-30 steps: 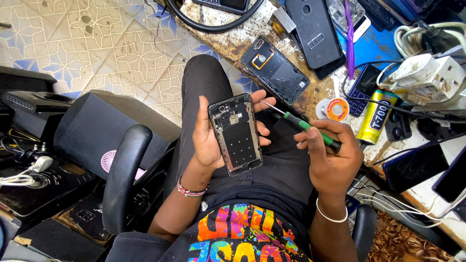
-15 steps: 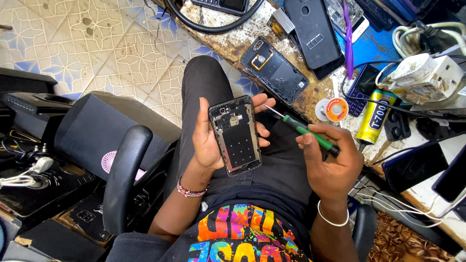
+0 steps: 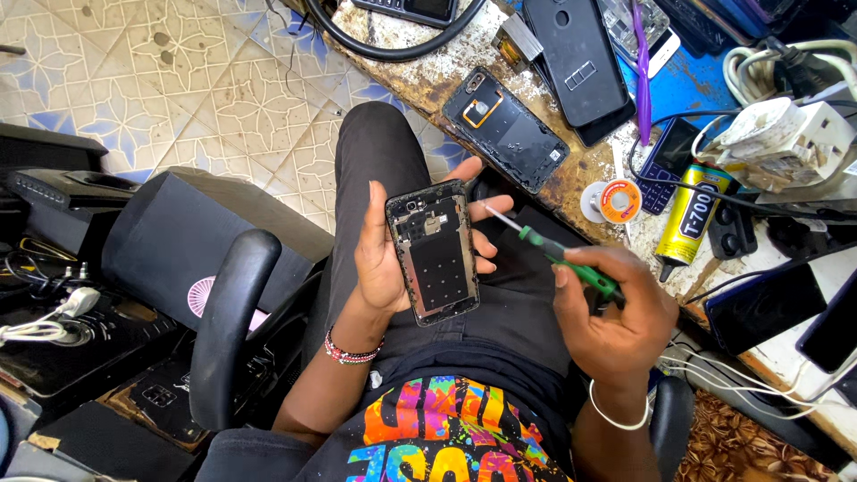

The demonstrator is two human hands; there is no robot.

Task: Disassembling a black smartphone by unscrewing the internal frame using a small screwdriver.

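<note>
The left hand [image 3: 386, 259] holds an opened phone [image 3: 432, 252] over the lap, its back cover off and its dark inner plate facing up; the palm cups the left edge, the thumb lies along that side, and the fingertips curl around the right edge, so the grip is clamped on the phone's two long sides. The right hand [image 3: 616, 321] is closed around a green-handled screwdriver [image 3: 553, 254], thumb and fingers pinching the handle, with the thin metal shaft pointing up and left toward the phone's upper right edge; the tip sits just beside the left hand's fingertips, and whether it touches the phone cannot be told. The phone is tilted slightly, its camera end away from the body. On the worn workbench [image 3: 571, 178] ahead lies a second phone [image 3: 504, 129] with its back off, near a small spool of solder [image 3: 618, 201] and a yellow glue tube [image 3: 689, 219]. A black phone cover [image 3: 576, 58] rests farther back, beside a purple tool [image 3: 641, 71]. A chair armrest [image 3: 228, 321] stands to the left of the lap.
</note>
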